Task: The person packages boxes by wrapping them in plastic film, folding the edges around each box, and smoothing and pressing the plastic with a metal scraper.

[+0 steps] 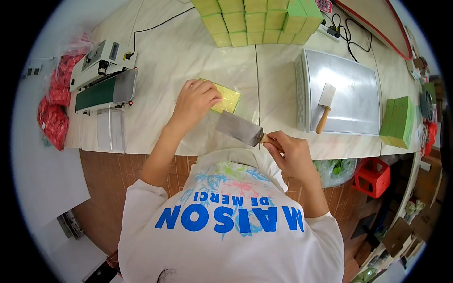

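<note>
Near the front of the table lies a flat yellow-green box (pixel 228 98) in loose clear film. My left hand (pixel 196 100) grips its left side, fingers bent together over the film; the fingertips are partly hidden. My right hand (pixel 293 152) is closed around the wooden handle of a metal scraper (pixel 238 128). Its wide, flat blade points left, just below the box's near edge; I cannot tell whether they touch. A second wooden-handled scraper (pixel 325 106) rests on the silver metal-topped plate unit (pixel 351 85) to the right.
Stacked green boxes (pixel 250 23) stand at the back, with more green boxes (pixel 397 123) at right. A band sealing machine (pixel 106 80) and clear bags (pixel 111 129) are on the left. Black cables (pixel 347 35) run behind the plate unit. A red stool (pixel 372 177) stands below the table.
</note>
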A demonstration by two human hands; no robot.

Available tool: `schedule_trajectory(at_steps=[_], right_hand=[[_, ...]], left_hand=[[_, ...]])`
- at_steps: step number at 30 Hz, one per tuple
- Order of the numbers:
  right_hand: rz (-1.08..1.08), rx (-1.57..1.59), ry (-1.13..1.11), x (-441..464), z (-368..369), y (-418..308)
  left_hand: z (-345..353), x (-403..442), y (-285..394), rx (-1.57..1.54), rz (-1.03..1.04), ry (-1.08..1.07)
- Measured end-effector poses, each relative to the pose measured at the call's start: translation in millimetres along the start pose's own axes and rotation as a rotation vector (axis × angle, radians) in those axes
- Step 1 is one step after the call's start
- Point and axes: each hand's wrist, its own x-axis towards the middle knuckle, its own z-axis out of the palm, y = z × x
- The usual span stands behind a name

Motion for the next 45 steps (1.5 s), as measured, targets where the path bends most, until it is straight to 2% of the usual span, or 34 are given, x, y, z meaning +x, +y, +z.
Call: schedule_trajectory(at_steps=[9, 19, 22, 25, 27, 30, 34, 37, 40, 43, 45], right_hand=[[-0.061, -0.145, 0.025, 25, 10, 4], [-0.044, -0.170, 0.015, 44, 10, 4], [-0.041, -0.170, 0.004, 50, 11, 1], [-0.033, -0.166, -0.012, 53, 14, 5], [-0.044, -0.157, -0.011, 55, 14, 5], [-0.025, -0.156, 0.003, 54, 15, 3], [-0.008, -0.204, -0.006, 54, 17, 2], [-0.006, -0.211, -0.001, 56, 17, 1], [0.019, -0.172, -0.011, 56, 12, 3], [0.094, -0.070, -0.061, 45, -16, 10], [0.278, 0.011, -0.056, 30, -42, 19]], left_hand=[[3, -2, 0, 0.027, -0.142, 0.053], [-11, 12, 10, -0.010, -0.174, 0.153], [-15, 28, 11, -0.049, -0.099, 0.178], [-8, 39, 1, -0.071, -0.006, 0.114], [-8, 41, -11, -0.074, 0.058, -0.060], [-16, 38, -17, -0.115, 0.078, -0.147], [-17, 22, -14, -0.105, 0.132, -0.076], [-15, 14, -13, -0.095, 0.107, -0.087], [-15, 6, -17, -0.112, 0.100, -0.002], [-22, -12, -27, -0.062, -0.048, 0.067], [-26, -26, -29, -0.215, -0.379, 0.235]])
